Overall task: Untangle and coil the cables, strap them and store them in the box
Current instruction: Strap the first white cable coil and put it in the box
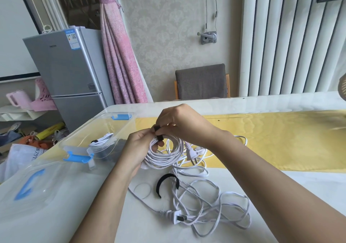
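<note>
A coiled white cable (pixel 164 156) is held upright above the table. My left hand (pixel 136 149) grips the coil's left side with fingers through the loop. My right hand (pixel 181 122) pinches a black strap (pixel 159 134) wrapped over the top of the coil. The coil's plug (pixel 191 154) hangs on the right. A loose tangled white cable (pixel 215 205) with a plug (pixel 176 217) lies nearer to me. A second black strap (pixel 166 182) lies curved beside it. The clear box (pixel 78 139) with blue latches stands at left and holds a strapped white cable (pixel 102 139).
The clear box lid (pixel 28 184) with a blue latch lies at the near left. A thin clear ring (pixel 143 190) lies by the loose strap. A yellow runner (pixel 262 139) crosses the white table. A grey chair (pixel 202 81) stands behind the far edge.
</note>
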Available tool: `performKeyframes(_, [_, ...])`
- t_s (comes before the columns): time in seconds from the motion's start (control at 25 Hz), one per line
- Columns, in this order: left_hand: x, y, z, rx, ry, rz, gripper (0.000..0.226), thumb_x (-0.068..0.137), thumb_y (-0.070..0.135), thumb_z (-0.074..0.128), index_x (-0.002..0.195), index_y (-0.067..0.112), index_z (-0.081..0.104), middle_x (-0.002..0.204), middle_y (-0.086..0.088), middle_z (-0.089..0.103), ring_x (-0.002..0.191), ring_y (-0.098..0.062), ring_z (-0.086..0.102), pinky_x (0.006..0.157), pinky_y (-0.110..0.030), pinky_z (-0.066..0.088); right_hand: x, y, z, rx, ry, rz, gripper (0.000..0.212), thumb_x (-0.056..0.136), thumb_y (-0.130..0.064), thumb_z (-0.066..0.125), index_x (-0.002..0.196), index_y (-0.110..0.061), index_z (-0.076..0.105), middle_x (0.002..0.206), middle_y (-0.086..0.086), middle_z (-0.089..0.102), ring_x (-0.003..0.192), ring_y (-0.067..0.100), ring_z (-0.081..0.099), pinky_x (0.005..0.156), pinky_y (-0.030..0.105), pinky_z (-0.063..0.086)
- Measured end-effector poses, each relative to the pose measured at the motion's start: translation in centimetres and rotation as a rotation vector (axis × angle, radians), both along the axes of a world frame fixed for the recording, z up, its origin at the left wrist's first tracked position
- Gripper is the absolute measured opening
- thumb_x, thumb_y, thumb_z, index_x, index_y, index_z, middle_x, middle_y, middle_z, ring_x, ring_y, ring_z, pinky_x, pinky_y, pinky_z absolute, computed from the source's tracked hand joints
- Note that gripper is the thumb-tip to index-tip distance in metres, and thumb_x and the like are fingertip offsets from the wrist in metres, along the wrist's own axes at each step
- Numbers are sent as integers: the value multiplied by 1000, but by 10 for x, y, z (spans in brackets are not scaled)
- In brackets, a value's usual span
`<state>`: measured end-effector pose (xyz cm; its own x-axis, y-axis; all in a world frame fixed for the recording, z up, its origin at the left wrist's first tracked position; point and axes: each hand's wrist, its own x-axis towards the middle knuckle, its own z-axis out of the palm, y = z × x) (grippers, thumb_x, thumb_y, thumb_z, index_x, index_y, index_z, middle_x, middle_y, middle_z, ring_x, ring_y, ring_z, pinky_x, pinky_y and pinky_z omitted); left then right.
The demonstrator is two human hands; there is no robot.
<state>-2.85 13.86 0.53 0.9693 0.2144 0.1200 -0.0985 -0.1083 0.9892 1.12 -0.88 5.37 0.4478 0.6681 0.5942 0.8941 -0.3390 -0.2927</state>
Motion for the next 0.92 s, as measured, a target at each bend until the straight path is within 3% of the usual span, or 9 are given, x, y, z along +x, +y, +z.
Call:
performKeyframes(0.12, [0, -4, -3, 55, -33, -31, 39, 93, 18, 52, 57, 19, 65, 52, -1, 56, 51, -15, 42, 52, -27, 31, -1, -6, 4, 14, 93, -67, 10, 75, -13, 75, 85, -10, 76, 82, 4, 74, 71, 11, 66, 70, 30, 51])
performKeyframes(0.28, [-1, -9, -5, 91, -39, -39, 38, 93, 24, 53, 56, 20, 61, 54, -4, 54, 49, -15, 40, 51, -27, 28, -1, -9, 6, 30, 146, -135, 9, 76, -14, 74, 84, -12, 77, 78, 4, 74, 71, 14, 67, 70, 34, 50])
performKeyframes(0.52, [-6, -19, -1, 103, -94, -55, 37, 98, 14, 45, 66, 12, 62, 49, 3, 56, 41, -4, 46, 43, -15, 37, -1, -16, 8, 87, 333, -149, 9, 70, -12, 80, 78, -14, 76, 61, -11, 64, 55, -5, 59, 62, 16, 48])
performKeyframes(0.76, [-7, -16, -4, 165, -178, -86, 34, 99, 13, 40, 74, -2, 58, 63, -8, 53, 60, -18, 43, 56, -29, 34, -2, -14, 9, 99, 381, -168, 10, 69, -8, 79, 78, -11, 75, 64, -5, 66, 59, 1, 61, 61, 15, 48])
performKeyframes(0.84, [-11, -17, 0, 140, -194, -122, 32, 96, 10, 44, 70, 2, 60, 61, -2, 55, 59, -14, 47, 55, -24, 39, -2, -14, 11, 94, 377, -174, 10, 69, -6, 77, 77, -10, 74, 64, -4, 65, 59, 3, 60, 60, 14, 47])
performKeyframes(0.92, [-11, -15, -1, 206, -238, -186, 22, 89, 26, 55, 74, 15, 67, 63, 1, 60, 62, -12, 51, 60, -23, 41, -3, -15, 11, 118, 402, -166, 11, 68, -5, 78, 76, -9, 72, 65, -1, 67, 57, 3, 60, 61, 16, 48])
